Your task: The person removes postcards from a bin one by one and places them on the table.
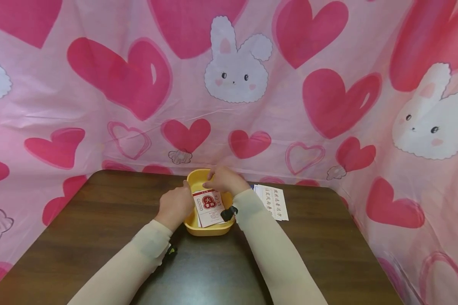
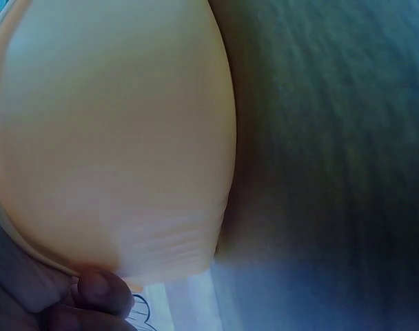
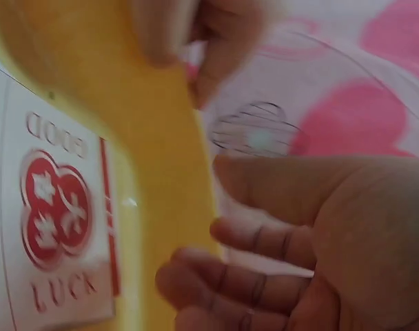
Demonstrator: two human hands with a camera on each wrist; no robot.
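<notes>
A yellow plastic basin [image 1: 210, 232] stands near the far edge of the table, its wall [image 2: 120, 124] filling much of the left wrist view. Inside it lie white cards; the top card [image 1: 210, 203] bears a red emblem and the words GOOD LUCK. My left hand [image 1: 175, 206] grips the basin's left rim, and its fingertips [image 2: 103, 289] show by the rim in the left wrist view. Over the far right part of the basin is my right hand [image 1: 226, 179], thumb and fingers apart, holding nothing. Its fingers [image 3: 223, 283] are close to the rim; contact is unclear.
To the right of the basin, several white cards [image 1: 276, 203] with dark writing lie on the dark wooden table [image 1: 320, 237], partly behind the right sleeve. A pink curtain [image 1: 191, 93] with hearts and rabbits hangs behind the table and along its sides.
</notes>
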